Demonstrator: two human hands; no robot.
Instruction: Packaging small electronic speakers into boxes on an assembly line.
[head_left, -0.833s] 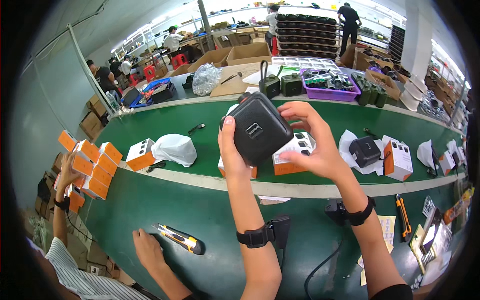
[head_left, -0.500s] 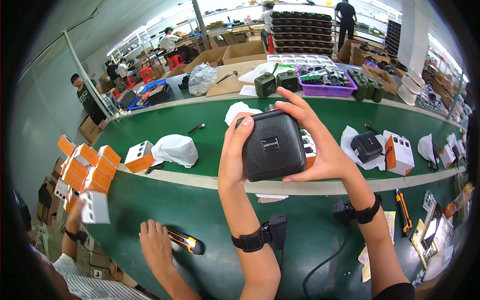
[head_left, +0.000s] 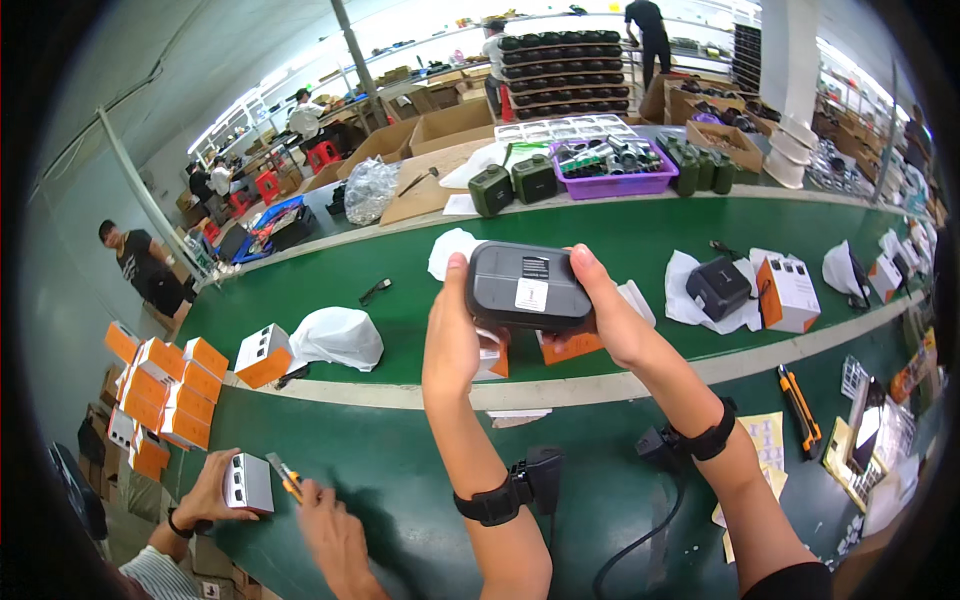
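Observation:
Between both hands I hold a black box-shaped speaker [head_left: 510, 285], raised above the green bench. Its underside, with a white label, faces me. My left hand [head_left: 452, 335] grips its left side, thumb along the edge. My right hand [head_left: 612, 315] clasps the right side; the fingers of both hands are partly hidden beneath it. Behind the speaker, an orange-and-white box [head_left: 570, 348] stands on the bench, partly covered by my hands. A white wrapped bundle [head_left: 452, 252] lies just beyond my left hand.
At left a co-worker's hands hold a white box [head_left: 248, 483] and a utility knife [head_left: 285, 476]. Orange boxes [head_left: 165, 390] are stacked nearby. To the right sit another black speaker [head_left: 718, 288] on white wrapping, a box [head_left: 787, 295] and an orange utility knife [head_left: 799, 408]. A purple basket [head_left: 615, 187] stands behind.
I have tipped the speaker from its front face to its labelled underside, with both hands still on it. The co-worker has lowered the white box and picked up the knife.

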